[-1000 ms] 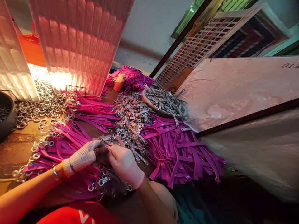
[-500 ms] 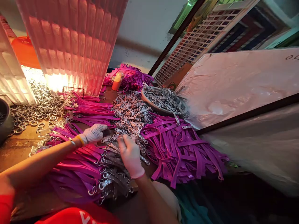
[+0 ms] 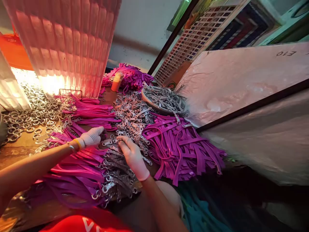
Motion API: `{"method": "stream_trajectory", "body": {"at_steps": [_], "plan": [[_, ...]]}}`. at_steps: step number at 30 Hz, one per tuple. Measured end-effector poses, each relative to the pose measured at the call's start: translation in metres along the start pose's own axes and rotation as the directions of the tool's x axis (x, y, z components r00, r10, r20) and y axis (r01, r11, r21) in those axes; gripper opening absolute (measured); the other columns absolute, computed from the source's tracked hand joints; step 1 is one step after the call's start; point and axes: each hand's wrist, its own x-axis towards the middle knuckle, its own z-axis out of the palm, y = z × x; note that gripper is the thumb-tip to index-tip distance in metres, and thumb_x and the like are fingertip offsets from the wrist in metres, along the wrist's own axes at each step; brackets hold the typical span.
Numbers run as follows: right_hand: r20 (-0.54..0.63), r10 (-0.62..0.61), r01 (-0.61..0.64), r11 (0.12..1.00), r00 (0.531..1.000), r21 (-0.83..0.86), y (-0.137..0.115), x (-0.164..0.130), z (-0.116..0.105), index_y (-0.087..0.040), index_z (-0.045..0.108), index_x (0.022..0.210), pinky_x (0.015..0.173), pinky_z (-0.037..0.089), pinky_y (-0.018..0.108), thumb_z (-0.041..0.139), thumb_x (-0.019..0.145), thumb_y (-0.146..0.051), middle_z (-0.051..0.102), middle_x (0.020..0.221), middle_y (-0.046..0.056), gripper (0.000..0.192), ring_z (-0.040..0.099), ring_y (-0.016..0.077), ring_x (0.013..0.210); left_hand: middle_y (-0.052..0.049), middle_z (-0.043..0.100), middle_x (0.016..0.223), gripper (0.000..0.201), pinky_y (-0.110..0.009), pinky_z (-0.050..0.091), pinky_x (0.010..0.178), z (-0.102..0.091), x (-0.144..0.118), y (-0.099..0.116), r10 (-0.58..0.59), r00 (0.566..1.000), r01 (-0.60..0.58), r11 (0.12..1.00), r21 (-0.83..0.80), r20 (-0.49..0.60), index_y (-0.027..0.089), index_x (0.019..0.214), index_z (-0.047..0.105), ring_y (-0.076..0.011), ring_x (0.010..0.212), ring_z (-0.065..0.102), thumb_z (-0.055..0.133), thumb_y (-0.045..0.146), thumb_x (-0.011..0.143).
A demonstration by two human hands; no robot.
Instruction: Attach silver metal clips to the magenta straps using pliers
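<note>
My left hand, in a white dotted knit glove, is curled above the purple straps on the table; what its fingertips hold, if anything, is hidden. Facing it, my gloved right hand pinches thumb and forefinger at the edge of the loose silver chain pieces. Nothing between those fingers can be made out. Just below both hands lie strap ends with metal rings and short chains. To the right spreads a heap of purple straps.
A bowl brimming with chain pieces stands behind the pile. Loose metal rings cover the left side beneath an orange lamp and an upright ribbed panel. An orange bottle stands farther back. A plastic-wrapped board borders the right.
The view has shifted slightly, so the table's contents sit a little farther left and higher. Both hands stay close together over the same spot, their fingers still curled.
</note>
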Motion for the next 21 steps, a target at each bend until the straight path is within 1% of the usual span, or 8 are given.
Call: {"method": "stream_trajectory", "body": {"at_steps": [3,5,8,11,14,17,19,21], "plan": [[0.097,-0.144,0.16,0.971,0.985,-0.18,-0.01,-0.005,0.019,-0.021,0.067,0.112,0.088,0.047,0.028,0.046,0.097,-0.031,0.072,0.107,0.004,0.027,0.064,0.0172,0.097,-0.001,0.056,0.057,0.019,-0.022,0.037,0.044,-0.016,-0.038,0.004,0.004,0.997,0.011,0.983,-0.184,0.081,0.015,0.086,0.063,-0.0113,0.044,0.045,0.048,0.025,0.083],[0.155,-0.19,0.229,0.927,0.969,-0.296,-0.018,-0.007,0.031,-0.021,0.066,0.115,0.09,0.046,0.027,0.043,0.099,-0.027,0.073,0.107,0.004,0.028,0.066,0.0171,0.099,0.003,0.047,0.048,0.019,-0.02,0.029,0.039,-0.02,-0.063,0.005,-0.029,0.992,0.076,0.92,-0.383,0.127,0.016,0.082,0.061,-0.0092,0.038,0.037,0.049,0.031,0.085],[0.239,-0.2,0.304,0.767,0.95,-0.565,-0.028,-0.01,0.046,-0.021,0.065,0.116,0.085,0.046,0.026,0.042,0.1,-0.022,0.073,0.103,0.006,0.027,0.066,0.0177,0.094,0.005,0.044,0.048,0.026,-0.019,0.023,0.037,-0.016,-0.087,0.005,-0.061,0.981,0.154,0.816,-0.557,0.182,0.017,0.075,0.056,-0.0073,0.037,0.033,0.055,0.041,0.085],[0.288,-0.187,0.343,0.538,0.939,-0.77,-0.034,-0.015,0.055,-0.02,0.064,0.114,0.075,0.044,0.028,0.041,0.1,-0.021,0.071,0.097,0.007,0.026,0.066,0.0201,0.088,0.004,0.046,0.051,0.023,-0.02,0.025,0.038,-0.009,-0.096,0.004,-0.044,0.986,0.117,0.87,-0.479,0.161,0.018,0.07,0.052,-0.0081,0.039,0.034,0.054,0.038,0.082],[0.278,-0.18,0.328,0.397,0.944,-0.857,-0.035,-0.02,0.062,-0.019,0.061,0.112,0.067,0.041,0.029,0.038,0.1,-0.021,0.068,0.092,0.008,0.026,0.064,0.0217,0.081,0.0,0.056,0.061,0.009,-0.022,0.036,0.049,-0.005,-0.098,0.003,0.113,0.994,-0.113,0.973,-0.201,-0.007,0.019,0.067,0.054,-0.0114,0.053,0.045,0.056,0.025,0.074],[0.246,-0.151,0.287,0.398,0.957,-0.871,-0.037,-0.024,0.067,-0.02,0.059,0.11,0.067,0.042,0.029,0.034,0.102,-0.022,0.068,0.094,0.009,0.026,0.065,0.022,0.083,-0.001,0.059,0.065,0.006,-0.023,0.041,0.059,-0.003,-0.099,-0.003,0.229,0.973,-0.23,0.967,-0.106,-0.019,0.019,0.064,0.055,-0.0134,0.062,0.048,0.054,0.019,0.07],[0.234,-0.141,0.272,0.442,0.962,-0.855,-0.042,-0.026,0.067,-0.021,0.057,0.112,0.07,0.044,0.029,0.032,0.102,-0.021,0.068,0.096,0.008,0.027,0.065,0.0216,0.085,0.001,0.054,0.059,0.008,-0.023,0.04,0.056,-0.001,-0.1,-0.01,0.202,0.977,-0.183,0.957,-0.225,0.062,0.019,0.066,0.055,-0.0128,0.058,0.046,0.052,0.022,0.073],[0.259,-0.142,0.295,0.492,0.955,-0.819,-0.049,-0.026,0.065,-0.021,0.054,0.118,0.073,0.046,0.03,0.036,0.101,-0.022,0.068,0.101,0.007,0.024,0.065,0.0215,0.088,0.002,0.049,0.056,0.013,-0.022,0.036,0.05,0.001,-0.101,-0.02,0.154,0.985,-0.118,0.931,-0.345,0.081,0.018,0.072,0.058,-0.0112,0.051,0.041,0.051,0.027,0.077]]}}
